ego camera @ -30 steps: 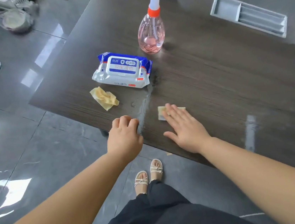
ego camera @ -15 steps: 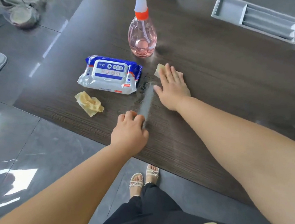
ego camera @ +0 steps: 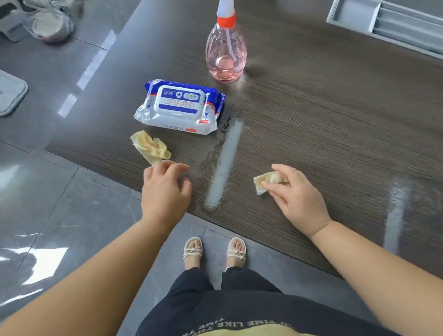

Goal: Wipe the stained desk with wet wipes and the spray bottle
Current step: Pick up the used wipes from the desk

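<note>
Just below the wet-wipes pack (ego camera: 179,107) labelled 卫生湿巾, the right hand (ego camera: 299,200) pinches a crumpled yellowed wipe (ego camera: 268,180) on the desk (ego camera: 321,127); the left hand (ego camera: 164,191) rests loosely curled, empty.

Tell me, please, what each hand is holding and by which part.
The right hand pinches the crumpled yellow-stained wet wipe by its right end, fingers curled over it; the left hand holds nothing.

Both bare forearms reach forward across the near edge of the surface (ego camera: 336,131). The left hand (ego camera: 165,193) sits right at that edge, knuckles up, fingers loosely curled and holding nothing. The right hand (ego camera: 299,196) lies farther in on the surface, palm down, thumb and fingertips pinching a crumpled wipe (ego camera: 268,181).
</note>
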Action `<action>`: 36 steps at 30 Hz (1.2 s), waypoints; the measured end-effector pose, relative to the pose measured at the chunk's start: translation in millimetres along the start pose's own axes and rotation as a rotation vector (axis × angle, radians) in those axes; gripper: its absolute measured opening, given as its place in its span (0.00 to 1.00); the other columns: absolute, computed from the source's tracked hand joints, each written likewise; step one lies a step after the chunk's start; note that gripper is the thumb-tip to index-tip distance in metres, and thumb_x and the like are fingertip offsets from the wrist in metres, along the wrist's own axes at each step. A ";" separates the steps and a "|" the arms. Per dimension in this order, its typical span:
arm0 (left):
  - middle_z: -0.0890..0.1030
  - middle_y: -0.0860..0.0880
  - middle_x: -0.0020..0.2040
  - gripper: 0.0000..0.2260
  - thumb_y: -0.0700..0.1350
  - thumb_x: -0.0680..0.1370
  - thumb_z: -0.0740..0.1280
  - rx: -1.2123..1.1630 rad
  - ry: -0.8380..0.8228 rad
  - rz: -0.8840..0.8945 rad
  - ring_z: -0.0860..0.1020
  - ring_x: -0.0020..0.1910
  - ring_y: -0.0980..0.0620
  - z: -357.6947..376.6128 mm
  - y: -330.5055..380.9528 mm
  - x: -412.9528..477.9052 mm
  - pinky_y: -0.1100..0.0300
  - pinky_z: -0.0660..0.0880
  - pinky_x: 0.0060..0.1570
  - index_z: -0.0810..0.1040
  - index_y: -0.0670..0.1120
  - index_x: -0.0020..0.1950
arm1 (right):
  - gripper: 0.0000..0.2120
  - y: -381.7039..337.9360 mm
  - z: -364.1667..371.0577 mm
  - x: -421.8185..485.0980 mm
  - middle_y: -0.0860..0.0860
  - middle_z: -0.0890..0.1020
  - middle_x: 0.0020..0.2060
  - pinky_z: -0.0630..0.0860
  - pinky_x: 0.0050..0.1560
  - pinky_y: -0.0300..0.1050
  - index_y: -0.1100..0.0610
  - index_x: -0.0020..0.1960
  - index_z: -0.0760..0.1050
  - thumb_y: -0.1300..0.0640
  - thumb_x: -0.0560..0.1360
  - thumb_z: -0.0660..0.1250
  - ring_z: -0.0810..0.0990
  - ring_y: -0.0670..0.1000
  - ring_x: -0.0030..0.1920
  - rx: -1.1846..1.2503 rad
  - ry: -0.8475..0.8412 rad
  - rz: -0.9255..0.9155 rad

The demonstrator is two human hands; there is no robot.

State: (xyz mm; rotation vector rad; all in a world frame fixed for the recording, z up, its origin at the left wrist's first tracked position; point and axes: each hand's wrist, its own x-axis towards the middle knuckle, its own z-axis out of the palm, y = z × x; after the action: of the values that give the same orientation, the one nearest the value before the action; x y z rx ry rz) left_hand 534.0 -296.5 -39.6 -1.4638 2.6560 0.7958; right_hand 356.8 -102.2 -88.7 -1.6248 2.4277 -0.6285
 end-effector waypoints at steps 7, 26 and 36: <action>0.69 0.43 0.65 0.20 0.52 0.75 0.65 0.089 0.110 -0.145 0.63 0.65 0.40 -20.8 -20.9 32.6 0.49 0.63 0.62 0.73 0.48 0.65 | 0.05 -33.4 9.1 2.7 0.53 0.80 0.36 0.76 0.31 0.49 0.58 0.42 0.84 0.64 0.67 0.75 0.78 0.57 0.37 -0.037 0.108 0.107; 0.80 0.50 0.53 0.11 0.52 0.75 0.62 -0.075 0.019 -0.244 0.70 0.58 0.44 -40.0 -51.1 56.8 0.51 0.62 0.52 0.79 0.54 0.55 | 0.09 -104.2 19.4 46.0 0.55 0.79 0.43 0.66 0.41 0.29 0.59 0.53 0.82 0.64 0.76 0.66 0.75 0.48 0.39 0.196 -0.009 0.385; 0.80 0.51 0.49 0.10 0.54 0.73 0.61 -0.293 0.133 -0.296 0.75 0.53 0.46 -60.4 -110.7 31.2 0.45 0.72 0.55 0.81 0.56 0.46 | 0.13 -141.0 62.8 146.5 0.58 0.76 0.55 0.72 0.51 0.46 0.59 0.60 0.78 0.60 0.79 0.60 0.76 0.56 0.54 0.064 0.024 0.409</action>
State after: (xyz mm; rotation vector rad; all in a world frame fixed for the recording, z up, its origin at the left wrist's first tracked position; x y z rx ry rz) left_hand 618.2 -395.5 -41.9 -1.9838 2.3963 1.1278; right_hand 439.6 -297.4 -70.5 -1.0524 2.6140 -0.6464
